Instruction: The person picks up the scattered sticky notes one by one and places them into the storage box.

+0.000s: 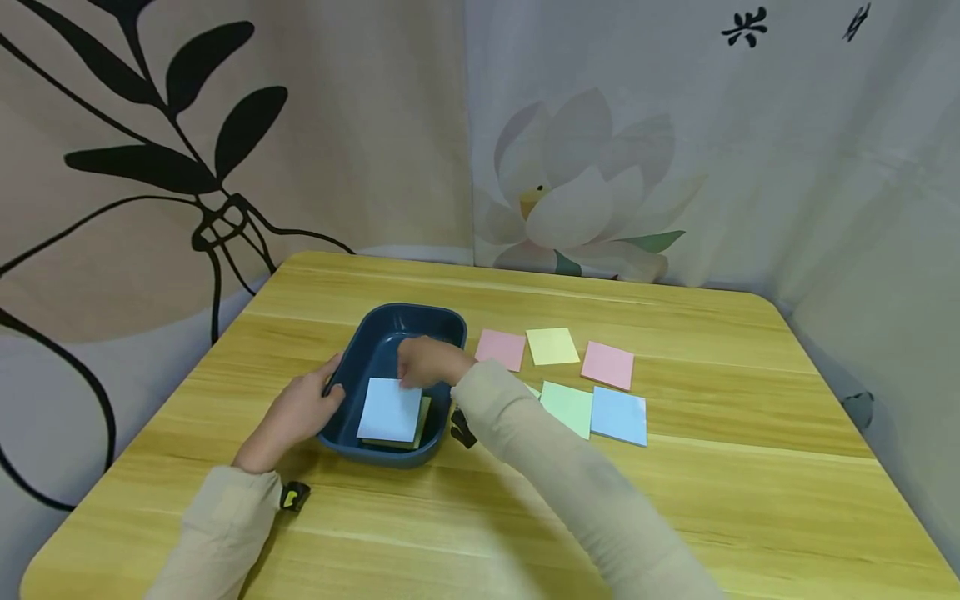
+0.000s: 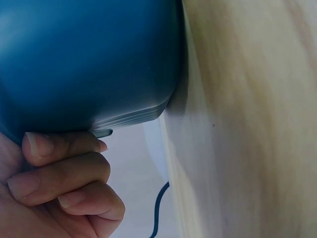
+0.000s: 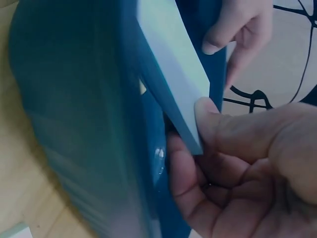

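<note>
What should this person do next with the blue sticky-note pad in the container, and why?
Perhaps lower the blue sticky-note pad gently onto the yellowish pad: the right-hand grip pinches it near a corner, it overlaps that pad inside the dark blue container, and the left-hand grip holds the container's side.

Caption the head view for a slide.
Left hand grips dark blue rectangular tray; right hand pinches pale blue square paper pad.

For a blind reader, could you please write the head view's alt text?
A person's right hand pinches a blue paper pad inside a dark blue tray; the left hand holds the tray's side. More pads, pink, yellow, green and blue, lie alongside on a wooden table.
</note>
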Demonstrator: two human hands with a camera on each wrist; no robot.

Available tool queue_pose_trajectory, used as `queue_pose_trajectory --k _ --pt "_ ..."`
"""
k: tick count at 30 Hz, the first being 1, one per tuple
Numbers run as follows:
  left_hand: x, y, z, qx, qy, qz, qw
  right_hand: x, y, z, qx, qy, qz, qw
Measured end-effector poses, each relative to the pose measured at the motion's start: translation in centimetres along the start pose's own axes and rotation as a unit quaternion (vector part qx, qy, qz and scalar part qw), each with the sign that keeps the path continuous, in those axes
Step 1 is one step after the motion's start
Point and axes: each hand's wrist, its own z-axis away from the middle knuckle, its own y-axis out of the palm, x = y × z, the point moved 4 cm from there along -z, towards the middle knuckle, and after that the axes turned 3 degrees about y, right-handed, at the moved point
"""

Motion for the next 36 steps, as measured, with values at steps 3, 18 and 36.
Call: queue_pose_trajectory --k 3,18,36 --pt "-0.2 0.1 0.0 0.001 0.000 0.004 1.0000 0.0 0.3 -0.4 0.012 0.010 0.000 1.000" --pt "-0.2 0.2 -0.1 0.003 -0.006 -0.001 1.0000 -0.2 2.0 -1.4 0.055 0.043 -0.018 0.997" --pt "0.1 0.2 -0.1 -0.006 0.001 -0.005 1.0000 -0.2 2.8 -0.9 0.035 0.054 -0.029 0.997"
